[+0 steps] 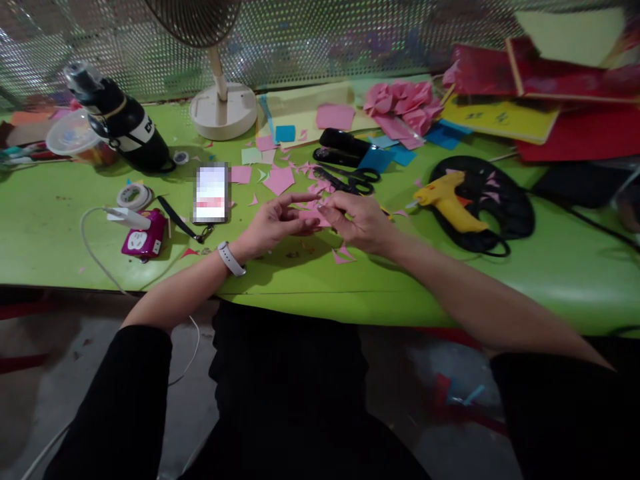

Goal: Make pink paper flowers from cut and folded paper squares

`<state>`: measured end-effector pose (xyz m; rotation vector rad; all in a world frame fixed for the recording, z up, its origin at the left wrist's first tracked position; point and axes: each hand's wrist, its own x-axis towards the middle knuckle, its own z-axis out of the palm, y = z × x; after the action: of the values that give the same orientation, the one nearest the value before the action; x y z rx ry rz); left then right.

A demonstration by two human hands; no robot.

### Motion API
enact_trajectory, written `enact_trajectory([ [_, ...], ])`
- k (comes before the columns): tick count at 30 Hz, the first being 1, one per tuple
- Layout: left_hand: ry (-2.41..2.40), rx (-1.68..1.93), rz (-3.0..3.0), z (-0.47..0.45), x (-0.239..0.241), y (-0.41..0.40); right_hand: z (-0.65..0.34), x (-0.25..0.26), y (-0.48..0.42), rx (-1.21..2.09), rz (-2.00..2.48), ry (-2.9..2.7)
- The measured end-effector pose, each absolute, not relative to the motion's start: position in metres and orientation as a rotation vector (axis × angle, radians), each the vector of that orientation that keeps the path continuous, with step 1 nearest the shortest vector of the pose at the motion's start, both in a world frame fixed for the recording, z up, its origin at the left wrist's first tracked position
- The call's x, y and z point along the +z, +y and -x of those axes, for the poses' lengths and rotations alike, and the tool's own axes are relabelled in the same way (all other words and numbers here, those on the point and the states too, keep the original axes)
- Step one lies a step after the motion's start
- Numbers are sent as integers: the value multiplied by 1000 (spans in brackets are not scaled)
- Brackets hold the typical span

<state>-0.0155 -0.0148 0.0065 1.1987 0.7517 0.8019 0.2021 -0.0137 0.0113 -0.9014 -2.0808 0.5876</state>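
Note:
Between my two hands is a small piece of pink paper (311,215), held just above the green table. My left hand (276,221), with a white watch on its wrist, pinches the paper's left side between thumb and fingers. From the right, my right hand (356,219) grips the same piece with its thumb and curled fingers. Pink paper scraps (343,255) lie below and behind the hands. Black scissors (350,179) rest right behind my right hand, with a black stapler (343,148) farther back. A pink paper flower (403,107) stands toward the back.
To the right, a yellow glue gun (453,200) lies on a black neck-pillow-shaped object (517,207). A phone (211,193), a purple plug adapter (145,237) with a cable, tape (134,197), a black bottle (125,123) and a fan (223,110) stand left. Red and yellow sheets (505,119) pile up back right.

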Motion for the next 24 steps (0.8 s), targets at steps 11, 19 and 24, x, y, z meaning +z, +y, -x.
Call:
enact_trajectory([
  [11,753,869,-1242,19,14,-14,-204,20,-19,1257,1014,-1807],
  [19,811,934,-1299,26,18,-4,-217,19,-4,1356,950,-1715],
  [24,801,923,-1321,28,22,-1,-228,21,4,1206,1032,-1661],
])
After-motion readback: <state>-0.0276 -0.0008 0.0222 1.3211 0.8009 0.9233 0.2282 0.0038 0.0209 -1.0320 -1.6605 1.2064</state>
